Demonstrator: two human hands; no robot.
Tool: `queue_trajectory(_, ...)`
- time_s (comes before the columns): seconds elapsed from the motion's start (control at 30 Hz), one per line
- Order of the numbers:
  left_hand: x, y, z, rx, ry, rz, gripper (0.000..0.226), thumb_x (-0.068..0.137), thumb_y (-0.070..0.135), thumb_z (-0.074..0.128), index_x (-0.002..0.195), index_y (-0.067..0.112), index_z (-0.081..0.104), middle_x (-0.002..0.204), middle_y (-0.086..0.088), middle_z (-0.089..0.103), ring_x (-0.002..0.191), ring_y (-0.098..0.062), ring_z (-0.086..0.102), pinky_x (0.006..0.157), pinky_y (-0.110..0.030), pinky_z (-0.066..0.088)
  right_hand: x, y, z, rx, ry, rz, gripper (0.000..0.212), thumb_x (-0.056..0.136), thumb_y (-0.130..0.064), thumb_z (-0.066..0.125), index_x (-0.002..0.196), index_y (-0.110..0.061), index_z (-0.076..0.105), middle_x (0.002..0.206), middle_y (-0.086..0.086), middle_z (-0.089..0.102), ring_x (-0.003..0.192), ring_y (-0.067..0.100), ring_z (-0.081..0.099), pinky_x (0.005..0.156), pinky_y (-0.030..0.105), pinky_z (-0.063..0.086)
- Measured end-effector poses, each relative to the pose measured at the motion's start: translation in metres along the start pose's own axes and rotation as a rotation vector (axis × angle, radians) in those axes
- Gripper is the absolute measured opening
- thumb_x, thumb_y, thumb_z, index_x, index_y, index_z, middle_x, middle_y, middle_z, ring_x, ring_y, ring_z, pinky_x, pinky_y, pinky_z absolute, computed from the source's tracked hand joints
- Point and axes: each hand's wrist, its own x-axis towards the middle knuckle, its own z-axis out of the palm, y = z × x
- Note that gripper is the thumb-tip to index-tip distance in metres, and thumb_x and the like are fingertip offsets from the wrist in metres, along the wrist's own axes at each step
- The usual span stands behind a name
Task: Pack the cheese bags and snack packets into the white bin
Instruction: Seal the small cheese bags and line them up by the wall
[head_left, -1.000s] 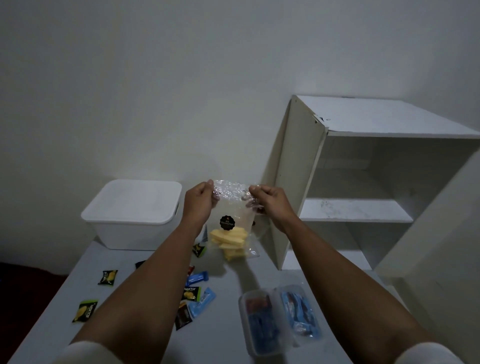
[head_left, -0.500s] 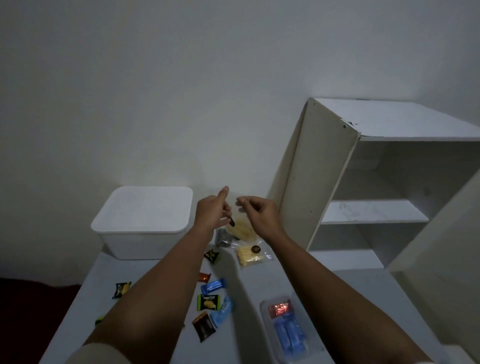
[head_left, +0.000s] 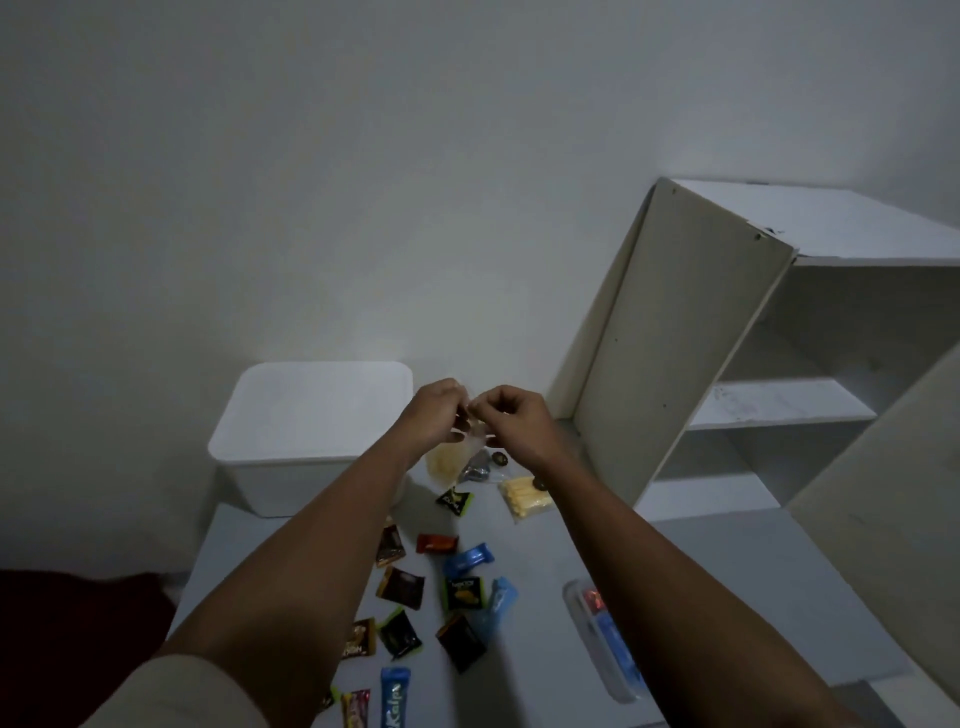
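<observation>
A: Far left of the table (head_left: 727, 561)?
B: One white bin (head_left: 311, 441), lid on, standing at the back corner against the wall.

A: Next item over?
B: Left hand (head_left: 434, 415), fingers curled, pinching the top of a clear cheese bag (head_left: 449, 462). The bag hangs above the table just right of the bin, pale yellow cheese in its lower part.

A: Below the forearms?
B: Scattered snack packets (head_left: 457, 592) lying flat on the table: black, brown, red, green-edged and blue wrappers, from just under the held bag down to the near edge. None in the bin.

A: Then?
B: Right hand (head_left: 511, 415), fingers curled, pinching the same bag top, almost touching the left hand.

A: Under the right wrist?
B: Second cheese bag (head_left: 524, 499), flat on the table, yellow sticks inside, a dark round sticker at its upper end.

A: Further right?
B: One clear plastic box (head_left: 608, 644) with blue and red contents, near the front edge. Last, a white shelf unit (head_left: 675, 364), standing on the table's right side.
</observation>
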Motion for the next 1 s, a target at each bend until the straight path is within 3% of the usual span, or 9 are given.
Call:
queue_trajectory(0.07, -0.001, -0.004, -0.008, 0.096, -0.036, 0.039, 0.025, 0.101, 0.016, 0.040, 0.081, 0.011, 0.055, 0.084, -0.013, 0.066, 0.079, -0.026, 0.064, 0.082, -0.041, 0.055, -0.001, 0.000, 0.008, -0.033, 0.012, 0.027, 0.016, 0.093, -0.019, 0.068, 0.090, -0.004, 0.070, 0.090, 0.017, 0.073, 0.074, 0.026, 0.072, 0.057, 0.032, 0.057)
queue_trajectory(0.13, -0.003, -0.007, -0.014, 0.175, -0.060, 0.074, 0.029, 0.105, 0.018, 0.037, 0.081, 0.013, 0.053, 0.087, -0.012, 0.065, 0.082, -0.025, 0.064, 0.086, -0.043, 0.056, -0.003, -0.001, 0.015, -0.057, 0.025, 0.040, 0.016, 0.096, -0.015, 0.065, 0.092, 0.000, 0.068, 0.089, 0.019, 0.073, 0.068, 0.017, 0.068, 0.053, 0.023, 0.051)
queue_trajectory(0.23, -0.002, -0.011, -0.024, 0.238, -0.102, 0.106, 0.033, 0.108, 0.022, 0.036, 0.082, 0.015, 0.053, 0.091, -0.010, 0.066, 0.085, -0.024, 0.065, 0.089, -0.044, 0.055, -0.002, -0.002, 0.022, -0.082, 0.037, 0.032, 0.021, 0.098, -0.016, 0.063, 0.093, 0.003, 0.069, 0.087, 0.019, 0.073, 0.067, 0.017, 0.067, 0.057, 0.026, 0.056)
queue_trajectory(0.37, -0.001, -0.013, -0.027, 0.308, -0.183, 0.125, 0.033, 0.109, 0.023, 0.036, 0.084, 0.014, 0.055, 0.092, -0.012, 0.068, 0.086, -0.022, 0.065, 0.088, -0.043, 0.055, 0.008, -0.005, 0.025, -0.008, 0.079, 0.065, 0.020, 0.098, -0.013, 0.064, 0.094, 0.005, 0.069, 0.090, 0.024, 0.072, 0.071, 0.028, 0.066, 0.068, 0.041, 0.058)
queue_trajectory(0.47, -0.005, -0.012, -0.024, 0.345, -0.223, 0.144, 0.035, 0.109, 0.021, 0.036, 0.083, 0.013, 0.057, 0.090, -0.013, 0.068, 0.082, -0.022, 0.064, 0.085, -0.044, 0.054, 0.017, -0.005, 0.024, 0.029, 0.087, 0.102, 0.018, 0.097, -0.011, 0.065, 0.094, 0.006, 0.070, 0.093, 0.028, 0.071, 0.073, 0.030, 0.064, 0.069, 0.041, 0.057)
queue_trajectory(0.6, -0.002, -0.013, -0.028, 0.369, -0.124, 0.158, 0.027, 0.103, 0.021, 0.042, 0.084, 0.010, 0.058, 0.080, -0.010, 0.066, 0.074, -0.024, 0.062, 0.081, -0.053, 0.057, 0.019, -0.007, 0.025, 0.080, 0.062, 0.131, 0.018, 0.098, -0.008, 0.064, 0.099, 0.009, 0.069, 0.094, 0.030, 0.070, 0.075, 0.028, 0.067, 0.071, 0.037, 0.060)
queue_trajectory(0.73, 0.006, -0.010, -0.030, 0.277, 0.008, 0.125, 0.023, 0.101, 0.018, 0.041, 0.089, 0.004, 0.056, 0.077, -0.011, 0.063, 0.070, -0.027, 0.059, 0.077, -0.060, 0.057, 0.016, -0.012, 0.030, 0.113, 0.027, 0.117, 0.018, 0.098, -0.003, 0.063, 0.105, 0.012, 0.068, 0.086, 0.019, 0.070, 0.070, 0.019, 0.070, 0.062, 0.023, 0.059)
queue_trajectory(0.87, 0.009, -0.008, -0.029, 0.275, 0.030, 0.149, 0.025, 0.103, 0.022, 0.041, 0.088, 0.008, 0.056, 0.081, -0.015, 0.064, 0.077, -0.041, 0.066, 0.081, -0.061, 0.059, 0.016, -0.014, 0.029, 0.138, 0.012, 0.154, 0.012, 0.093, 0.001, 0.066, 0.104, 0.006, 0.070, 0.087, 0.015, 0.073, 0.072, 0.018, 0.072, 0.071, 0.033, 0.063)
queue_trajectory(1.0, 0.010, -0.001, -0.032, 0.221, 0.066, 0.158, 0.025, 0.104, 0.022, 0.044, 0.090, 0.004, 0.055, 0.080, -0.011, 0.065, 0.073, -0.028, 0.064, 0.086, -0.055, 0.059, 0.014, -0.018, 0.025, 0.061, -0.052, 0.200, 0.015, 0.092, 0.000, 0.067, 0.103, 0.009, 0.071, 0.088, 0.018, 0.073, 0.072, 0.017, 0.070, 0.069, 0.028, 0.060)
